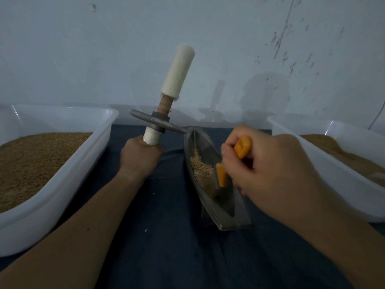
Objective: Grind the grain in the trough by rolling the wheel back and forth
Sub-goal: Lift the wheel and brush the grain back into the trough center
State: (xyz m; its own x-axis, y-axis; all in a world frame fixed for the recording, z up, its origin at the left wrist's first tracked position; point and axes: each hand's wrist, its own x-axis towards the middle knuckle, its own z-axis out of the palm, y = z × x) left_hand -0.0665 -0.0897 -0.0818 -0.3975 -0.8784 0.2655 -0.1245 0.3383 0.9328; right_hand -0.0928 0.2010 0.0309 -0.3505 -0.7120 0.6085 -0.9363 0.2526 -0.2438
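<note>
Dark-blue tabletop (170, 205): my left hand (141, 157) grips the grey metal wheel (156, 124) aloft, right hand (270, 163) an orange scraper (221, 175) in the steel trough (227, 209); grain (200, 163) looks unfinished.

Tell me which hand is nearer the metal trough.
Right. The right hand is directly over the trough, working an orange-handled tool inside it. The left hand is off to the trough's left, holding the wheel up by its handle.
</note>
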